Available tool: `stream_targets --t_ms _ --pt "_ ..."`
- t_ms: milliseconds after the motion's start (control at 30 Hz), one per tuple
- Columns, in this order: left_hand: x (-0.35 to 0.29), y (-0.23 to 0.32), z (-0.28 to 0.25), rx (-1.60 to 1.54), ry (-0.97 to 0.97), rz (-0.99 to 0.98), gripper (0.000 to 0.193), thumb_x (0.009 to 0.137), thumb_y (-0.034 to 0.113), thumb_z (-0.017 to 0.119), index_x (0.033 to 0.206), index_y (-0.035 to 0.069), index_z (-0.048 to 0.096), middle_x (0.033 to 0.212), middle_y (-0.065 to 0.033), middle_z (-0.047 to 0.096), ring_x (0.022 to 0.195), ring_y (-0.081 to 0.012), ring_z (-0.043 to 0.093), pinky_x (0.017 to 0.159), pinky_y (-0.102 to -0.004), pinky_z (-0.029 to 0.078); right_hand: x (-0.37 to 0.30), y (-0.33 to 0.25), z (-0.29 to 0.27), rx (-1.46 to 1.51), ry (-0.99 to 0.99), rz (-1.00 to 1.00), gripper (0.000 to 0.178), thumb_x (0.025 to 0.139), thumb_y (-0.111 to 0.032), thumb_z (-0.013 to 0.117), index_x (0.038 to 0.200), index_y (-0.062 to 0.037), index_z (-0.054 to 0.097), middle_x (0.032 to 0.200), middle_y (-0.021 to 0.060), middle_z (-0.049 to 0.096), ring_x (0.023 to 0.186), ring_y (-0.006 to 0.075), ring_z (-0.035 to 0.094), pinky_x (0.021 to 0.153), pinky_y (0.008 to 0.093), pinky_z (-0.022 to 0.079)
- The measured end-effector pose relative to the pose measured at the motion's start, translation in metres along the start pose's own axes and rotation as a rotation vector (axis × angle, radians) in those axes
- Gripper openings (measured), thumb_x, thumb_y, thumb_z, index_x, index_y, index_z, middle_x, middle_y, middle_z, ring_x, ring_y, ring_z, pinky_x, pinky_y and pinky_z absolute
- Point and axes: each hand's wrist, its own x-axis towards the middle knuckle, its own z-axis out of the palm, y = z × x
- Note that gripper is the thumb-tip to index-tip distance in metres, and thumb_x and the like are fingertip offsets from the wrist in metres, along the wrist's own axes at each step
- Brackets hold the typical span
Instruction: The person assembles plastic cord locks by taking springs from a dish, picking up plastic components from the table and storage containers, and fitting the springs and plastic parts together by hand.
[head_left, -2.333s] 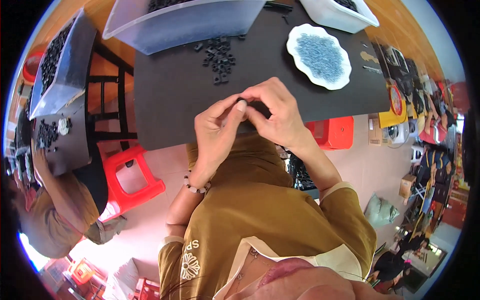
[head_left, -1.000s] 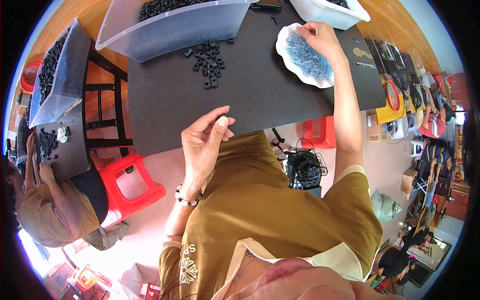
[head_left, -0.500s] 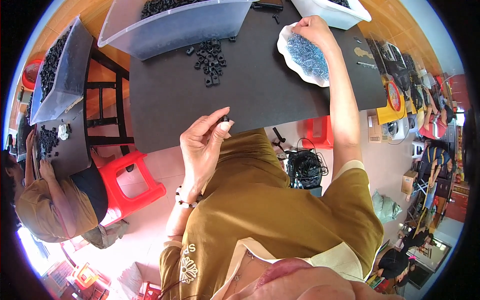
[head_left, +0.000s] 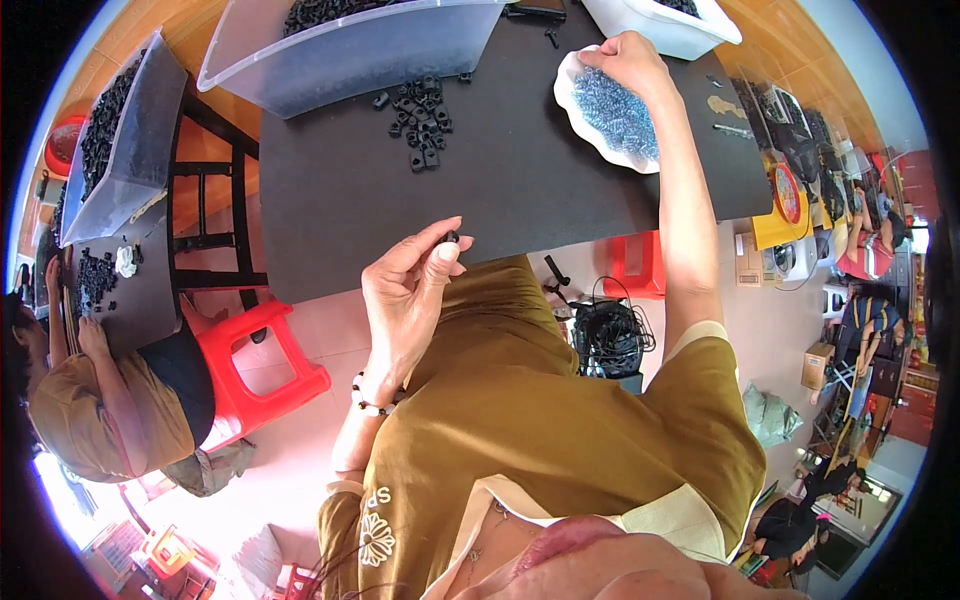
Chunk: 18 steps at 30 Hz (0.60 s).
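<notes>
My left hand [head_left: 405, 280] is raised at the table's front edge, its thumb and fingertips pinched around a small black plastic part [head_left: 450, 237]. At the far right, my right hand [head_left: 630, 65] reaches over the rim of a white scalloped dish [head_left: 635, 163]. Many tiny bluish, shiny pieces [head_left: 612, 112], perhaps small springs, fill that dish. The fingers of this hand are bent down and pressed together at the dish's far edge; whatever lies between them is hidden. A loose cluster of black plastic parts [head_left: 425, 120] lies on the dark table [head_left: 500, 190], left of the dish.
A big clear bin [head_left: 380, 60] of black parts stands at the back left, and a white tub [head_left: 665, 30] at the back right. Left, a co-worker [head_left: 110, 410] sits at another table near a red stool [head_left: 265, 370]. Tangled black cables [head_left: 612, 335] lie below the table's right side.
Almost nothing differs. My left hand keeps its pinch on the black part, and my right hand stays at the dish's far rim.
</notes>
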Motion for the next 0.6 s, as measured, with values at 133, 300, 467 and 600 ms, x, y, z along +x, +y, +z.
stream_targets --t_ms 133,300,467,600 --pt "0.001 -0.003 -0.001 0.025 -0.043 0.037 0.031 0.098 0.023 0.066 0.121 0.002 0.070 0.099 -0.0080 0.072 0.077 -0.0080 0.060 0.071 -0.0212 0.051 0.010 0.013 0.007 0.125 -0.046 -0.061 0.033 0.081 -0.041 0.076 0.088 -0.0085 0.077 0.088 0.0106 0.075 0.086 0.0243 0.072 0.083 0.0375 0.054" --pt "0.002 -0.001 -0.004 0.061 -0.066 0.003 0.030 0.098 0.022 0.067 0.120 0.002 0.070 0.100 -0.0078 0.072 0.077 -0.0080 0.059 0.072 -0.0208 0.050 -0.009 0.011 -0.005 0.187 -0.011 -0.128 0.032 0.088 -0.031 0.074 0.091 0.0005 0.074 0.077 0.0042 0.069 0.071 0.0108 0.062 0.069 0.0288 0.049" --pt "0.006 -0.008 -0.005 0.111 -0.058 0.066 0.029 0.097 0.020 0.068 0.120 0.002 0.071 0.093 -0.0044 0.067 0.075 -0.0072 0.057 0.069 -0.0207 0.048 -0.036 0.012 -0.011 0.327 0.101 -0.211 0.028 0.092 -0.027 0.070 0.094 0.0010 0.072 0.078 0.0011 0.068 0.073 0.0076 0.058 0.069 0.0264 0.047" --pt "0.008 -0.006 -0.001 0.103 -0.046 0.083 0.027 0.095 0.017 0.070 0.119 0.003 0.072 0.084 0.0000 0.058 0.070 -0.0057 0.054 0.065 -0.0202 0.046 -0.044 0.023 -0.005 0.305 0.112 -0.203 0.025 0.094 -0.024 0.068 0.097 -0.0001 0.072 0.084 -0.0006 0.069 0.077 0.0055 0.057 0.072 0.0240 0.046"
